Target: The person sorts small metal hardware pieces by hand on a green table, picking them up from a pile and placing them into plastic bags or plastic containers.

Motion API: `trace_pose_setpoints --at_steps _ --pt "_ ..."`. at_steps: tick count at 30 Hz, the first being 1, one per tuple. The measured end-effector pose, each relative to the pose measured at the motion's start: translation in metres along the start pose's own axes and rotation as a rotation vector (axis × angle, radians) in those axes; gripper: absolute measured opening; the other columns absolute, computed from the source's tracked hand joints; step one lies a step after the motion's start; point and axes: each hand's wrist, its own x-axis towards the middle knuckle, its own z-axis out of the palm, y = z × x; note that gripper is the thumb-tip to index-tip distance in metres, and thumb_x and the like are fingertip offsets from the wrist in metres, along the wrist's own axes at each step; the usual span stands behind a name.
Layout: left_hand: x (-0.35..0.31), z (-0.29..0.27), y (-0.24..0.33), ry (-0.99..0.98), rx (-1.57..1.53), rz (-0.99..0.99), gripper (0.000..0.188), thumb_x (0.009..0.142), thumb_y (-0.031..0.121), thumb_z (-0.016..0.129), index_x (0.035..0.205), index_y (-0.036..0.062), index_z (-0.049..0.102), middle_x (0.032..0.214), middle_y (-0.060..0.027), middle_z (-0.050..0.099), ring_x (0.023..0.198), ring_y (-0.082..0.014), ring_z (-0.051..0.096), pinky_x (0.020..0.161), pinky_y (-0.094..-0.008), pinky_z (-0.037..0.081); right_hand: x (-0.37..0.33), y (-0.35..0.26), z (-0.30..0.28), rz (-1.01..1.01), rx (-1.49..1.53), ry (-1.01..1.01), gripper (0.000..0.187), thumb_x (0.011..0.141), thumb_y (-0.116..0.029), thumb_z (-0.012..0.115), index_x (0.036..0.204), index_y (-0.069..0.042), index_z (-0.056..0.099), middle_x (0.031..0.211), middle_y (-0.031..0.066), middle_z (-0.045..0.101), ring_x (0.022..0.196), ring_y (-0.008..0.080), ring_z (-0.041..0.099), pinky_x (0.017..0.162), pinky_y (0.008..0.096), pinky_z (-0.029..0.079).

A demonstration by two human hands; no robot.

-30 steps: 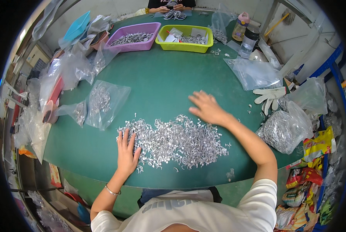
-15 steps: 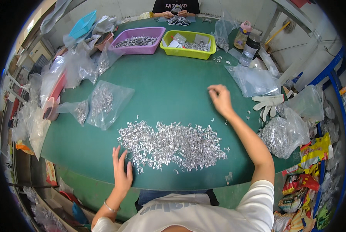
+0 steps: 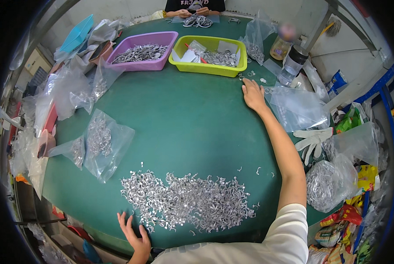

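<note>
A wide pile of small curved silver metal pieces [image 3: 188, 200] is spread along the near side of the green table [image 3: 183, 119]. At the pile's lower left corner, my left hand [image 3: 135, 235] rests with its fingers apart, holding nothing. My right arm is stretched far forward. My right hand [image 3: 253, 94] lies on the table past the middle, palm down, fingers extended. Its fingertips are just short of the yellow-green basin [image 3: 208, 67], close to a few loose silver pieces and beside some flat clear plastic bags [image 3: 296, 108]. Nothing shows in its grasp; the palm side is hidden.
A purple basin [image 3: 139, 66] of silver pieces stands at the back left. Clear bags of pieces [image 3: 99, 136] lie on the left. Along the right are a water bottle [image 3: 293, 65], a white glove [image 3: 313, 140] and a full bag [image 3: 324, 185]. Another person's hands [image 3: 192, 13] work across the table.
My right hand has moved away from me, toward the yellow-green basin's right corner, and its fingers have straightened. My left hand stays by the pile. The whole view has shifted forward.
</note>
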Motion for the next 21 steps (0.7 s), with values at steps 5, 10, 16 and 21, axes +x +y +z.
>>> trace_pose_setpoints --at_steps 5,10,16,21 --pt "0.001 -0.001 0.002 -0.030 0.021 -0.002 0.039 0.080 -0.001 0.050 0.119 -0.0030 0.045 0.134 -0.0257 0.036 0.129 -0.0482 0.027 0.103 -0.0552 0.021 0.026 0.019 -0.022 0.059 -0.020 0.240 0.018 0.076 -0.011 0.065 0.094 -0.012 0.068 0.094 0.0081 0.063 0.095 0.0274 0.054 0.081 0.0417 0.040" --pt "0.003 -0.001 0.003 -0.034 0.043 -0.017 0.039 0.079 -0.002 0.050 0.118 -0.0023 0.046 0.132 -0.0255 0.038 0.128 -0.0477 0.029 0.103 -0.0542 0.022 0.053 0.037 -0.015 0.083 -0.082 0.138 0.013 0.073 -0.017 0.070 0.085 -0.014 0.071 0.090 0.0053 0.064 0.094 0.0258 0.054 0.079 0.0410 0.040" --pt "0.003 -0.001 0.003 -0.034 0.040 -0.025 0.037 0.079 -0.003 0.049 0.116 -0.0019 0.047 0.131 -0.0245 0.039 0.128 -0.0459 0.030 0.104 -0.0522 0.022 0.061 0.033 -0.019 -0.055 -0.202 0.107 0.011 0.075 -0.017 0.069 0.084 -0.011 0.070 0.092 0.0069 0.065 0.088 0.0266 0.056 0.074 0.0398 0.041" --pt "0.004 -0.002 0.006 -0.044 0.029 -0.025 0.036 0.081 -0.003 0.048 0.117 -0.0016 0.047 0.132 -0.0227 0.039 0.130 -0.0434 0.030 0.105 -0.0505 0.022 0.066 0.042 -0.014 0.344 0.624 0.135 0.009 0.083 -0.015 0.064 0.082 -0.007 0.067 0.086 0.0036 0.065 0.076 0.0179 0.058 0.066 0.0310 0.043"
